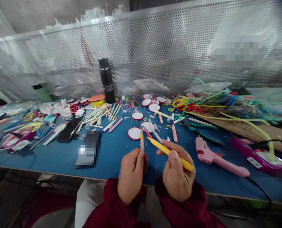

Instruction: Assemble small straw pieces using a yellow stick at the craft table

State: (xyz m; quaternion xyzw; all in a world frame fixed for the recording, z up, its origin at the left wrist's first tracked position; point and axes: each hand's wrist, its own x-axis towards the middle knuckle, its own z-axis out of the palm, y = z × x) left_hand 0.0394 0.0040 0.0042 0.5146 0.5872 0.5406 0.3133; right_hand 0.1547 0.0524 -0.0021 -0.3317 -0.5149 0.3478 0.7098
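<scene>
My left hand (131, 174) is closed around a thin pink and yellow stick (142, 139) that stands upright above the fist. My right hand (176, 175) is closed on a yellow marker (169, 152), which lies slanted with its tip up and to the left, close to the stick. Both hands hover over the front edge of the blue table (60, 158). Just beyond them lie white discs with red rims (134, 133) and several loose sticks.
A pink glue gun (214, 157) lies right of my hands and a purple one (259, 156) farther right. A black bottle (107, 80) stands at the back. A dark phone (69, 129), scattered sticks and a heap of coloured pipe cleaners (226, 106) cover the table.
</scene>
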